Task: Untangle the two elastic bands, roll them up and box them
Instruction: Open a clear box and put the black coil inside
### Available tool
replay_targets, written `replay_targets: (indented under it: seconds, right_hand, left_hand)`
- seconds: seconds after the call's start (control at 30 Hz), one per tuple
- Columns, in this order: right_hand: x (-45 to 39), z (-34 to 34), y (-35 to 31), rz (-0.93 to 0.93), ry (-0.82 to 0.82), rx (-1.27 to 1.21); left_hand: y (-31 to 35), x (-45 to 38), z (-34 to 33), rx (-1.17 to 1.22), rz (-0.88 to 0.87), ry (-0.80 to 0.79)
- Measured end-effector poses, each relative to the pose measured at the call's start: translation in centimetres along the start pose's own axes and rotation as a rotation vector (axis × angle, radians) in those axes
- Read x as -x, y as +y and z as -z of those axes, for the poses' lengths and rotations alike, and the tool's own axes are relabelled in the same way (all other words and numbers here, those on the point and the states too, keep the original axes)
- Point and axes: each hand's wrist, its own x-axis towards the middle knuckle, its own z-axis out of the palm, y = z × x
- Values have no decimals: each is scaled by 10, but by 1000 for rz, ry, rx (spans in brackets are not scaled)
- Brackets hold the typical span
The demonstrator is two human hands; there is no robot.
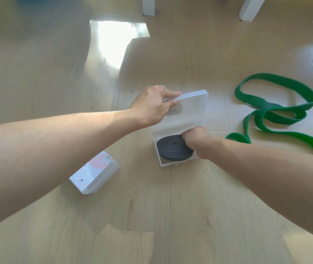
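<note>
A person kneeling over a wooden floor (170,206) packs away the first of two elastic bands. The black band (172,150), already wound into a flat coil, sits inside an open clear plastic box (158,149), where the right hand (197,141) presses it down with fingers curled over the coil's far edge. The left hand (151,104) pinches the front edge of the raised lid (191,103) between thumb and fingers, holding it up.

The boxing of the black band appears nearly done; the next move likely calls for the right hand to slip clear before the lid comes down, or the coil may spring loose.

The green band (277,109) lies unrolled in loose loops on the floor to the right, well apart from the box and not yet wound. A second box (94,173), closed, rests nearby on the left. Two white furniture legs (251,8) stand at the far edge.
</note>
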Motion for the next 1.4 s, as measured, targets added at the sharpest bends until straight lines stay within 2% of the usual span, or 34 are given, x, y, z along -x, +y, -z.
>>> replay_targets:
  seconds: [0.1,0.17,0.23,0.3,0.4,0.47,0.57,0.7,0.93,1.0,1.13,1.3,1.4]
  right_hand:
    - [0,-3,4,37,137,143]
    - [1,-4,4,105,144,329]
    - [0,-2,5,192,83,471]
    - [-1,4,5,233,-18,490]
    - [6,16,0,212,-265,439]
    - [11,24,-4,210,-398,548]
    - [15,31,-5,267,-402,755]
    - [17,29,4,347,-334,691]
    - [31,24,19,534,-211,758]
    - [34,27,16,489,-223,700]
    - [30,25,8,279,-220,398]
    - [31,14,7,218,-203,310]
    - [31,15,16,273,-235,433]
  left_hand:
    - [-1,-2,0,3,3,-1]
    - [-2,-2,-1,4,11,5]
    - [-3,-1,0,8,22,5]
    - [-4,-1,1,11,23,0]
    - [-4,0,3,14,26,-1]
    - [-3,0,4,13,30,-4]
    - [-2,1,5,16,36,-13]
    - [1,3,6,23,25,-19]
    - [4,4,7,-8,2,-22]
    - [6,3,6,-30,-7,-34]
    - [8,2,3,-40,-12,-53]
    - [6,2,2,-24,9,-20]
    - [2,4,4,5,11,-39]
